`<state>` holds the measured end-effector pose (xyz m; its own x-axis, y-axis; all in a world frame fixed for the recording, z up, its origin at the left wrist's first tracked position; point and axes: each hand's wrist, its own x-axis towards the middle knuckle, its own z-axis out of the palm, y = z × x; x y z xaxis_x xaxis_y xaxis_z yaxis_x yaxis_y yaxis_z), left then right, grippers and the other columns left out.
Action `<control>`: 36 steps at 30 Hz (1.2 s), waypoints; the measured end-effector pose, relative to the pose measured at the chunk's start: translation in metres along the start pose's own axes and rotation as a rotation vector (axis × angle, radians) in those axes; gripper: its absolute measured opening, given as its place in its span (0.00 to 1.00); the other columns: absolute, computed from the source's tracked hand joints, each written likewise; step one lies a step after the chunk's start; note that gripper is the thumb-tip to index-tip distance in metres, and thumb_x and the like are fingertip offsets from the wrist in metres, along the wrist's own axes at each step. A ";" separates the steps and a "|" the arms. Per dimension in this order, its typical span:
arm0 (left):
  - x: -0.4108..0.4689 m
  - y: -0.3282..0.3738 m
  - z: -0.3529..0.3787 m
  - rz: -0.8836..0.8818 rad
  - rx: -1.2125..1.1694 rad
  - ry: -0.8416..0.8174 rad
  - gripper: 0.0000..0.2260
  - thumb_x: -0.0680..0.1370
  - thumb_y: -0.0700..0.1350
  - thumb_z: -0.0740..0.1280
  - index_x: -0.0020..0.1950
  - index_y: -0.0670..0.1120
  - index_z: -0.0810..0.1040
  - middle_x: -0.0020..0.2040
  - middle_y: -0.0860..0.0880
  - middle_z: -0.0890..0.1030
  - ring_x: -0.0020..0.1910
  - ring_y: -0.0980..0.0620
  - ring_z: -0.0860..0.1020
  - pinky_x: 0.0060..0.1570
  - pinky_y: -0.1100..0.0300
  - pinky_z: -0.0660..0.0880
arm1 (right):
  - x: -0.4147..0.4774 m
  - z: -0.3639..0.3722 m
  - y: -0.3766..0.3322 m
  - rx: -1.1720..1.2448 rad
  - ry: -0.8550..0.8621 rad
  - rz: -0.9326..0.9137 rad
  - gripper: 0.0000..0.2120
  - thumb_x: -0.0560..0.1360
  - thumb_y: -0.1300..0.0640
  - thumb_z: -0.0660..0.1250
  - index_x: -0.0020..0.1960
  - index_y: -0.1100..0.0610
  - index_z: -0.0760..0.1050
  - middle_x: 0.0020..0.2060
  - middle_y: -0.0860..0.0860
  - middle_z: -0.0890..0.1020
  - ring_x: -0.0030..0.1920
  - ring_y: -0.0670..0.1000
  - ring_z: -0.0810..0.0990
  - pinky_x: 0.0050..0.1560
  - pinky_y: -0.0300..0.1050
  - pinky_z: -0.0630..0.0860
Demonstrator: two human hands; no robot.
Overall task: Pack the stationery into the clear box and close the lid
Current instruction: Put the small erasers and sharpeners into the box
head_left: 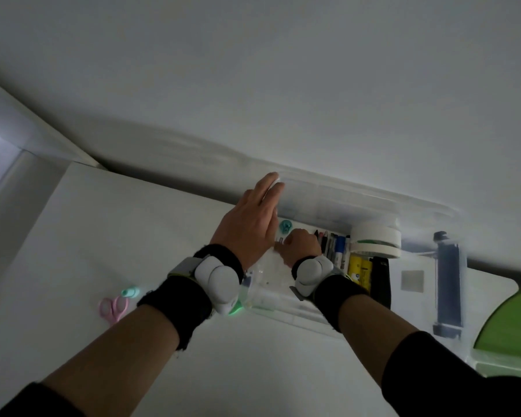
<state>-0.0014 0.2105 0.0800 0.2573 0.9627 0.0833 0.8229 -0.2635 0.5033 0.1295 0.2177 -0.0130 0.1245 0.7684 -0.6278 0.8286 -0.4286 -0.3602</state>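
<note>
step: packing | left hand [247, 227] fingers straight, propping lid [328, 194]; right hand [301, 245] fingers curled inside clear box [271, 300], hold unclear | next: likely fetch pink scissors [113, 308] from table [133, 221]

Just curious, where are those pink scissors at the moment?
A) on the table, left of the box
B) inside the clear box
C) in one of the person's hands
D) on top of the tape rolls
A: the pink scissors lie on the white table, off to the left of the clear box.
</note>
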 end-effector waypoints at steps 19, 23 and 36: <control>-0.105 -0.090 -0.079 -0.132 0.100 -0.031 0.16 0.78 0.46 0.63 0.66 0.49 0.74 0.59 0.51 0.78 0.59 0.48 0.75 0.51 0.50 0.77 | -0.114 -0.050 -0.056 0.242 0.389 -0.213 0.05 0.70 0.55 0.66 0.37 0.54 0.77 0.34 0.51 0.79 0.40 0.55 0.77 0.42 0.41 0.69; -0.124 -0.110 -0.092 -0.150 0.116 -0.063 0.15 0.78 0.45 0.63 0.64 0.49 0.75 0.59 0.51 0.78 0.59 0.48 0.75 0.51 0.52 0.76 | -0.138 -0.048 -0.073 0.294 0.409 -0.260 0.07 0.71 0.55 0.67 0.38 0.58 0.79 0.34 0.54 0.82 0.40 0.57 0.80 0.43 0.43 0.74; -0.165 -0.169 -0.103 -0.241 0.173 -0.294 0.16 0.78 0.47 0.64 0.66 0.51 0.73 0.62 0.51 0.76 0.63 0.49 0.72 0.57 0.52 0.74 | -0.172 0.030 -0.120 0.283 0.124 -0.396 0.06 0.71 0.58 0.68 0.48 0.55 0.79 0.39 0.51 0.84 0.42 0.54 0.83 0.49 0.49 0.80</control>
<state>-0.2349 0.1027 0.0703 0.1599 0.9462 -0.2814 0.9439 -0.0631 0.3241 -0.0073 0.1227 0.1176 -0.0911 0.9416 -0.3242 0.6470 -0.1915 -0.7381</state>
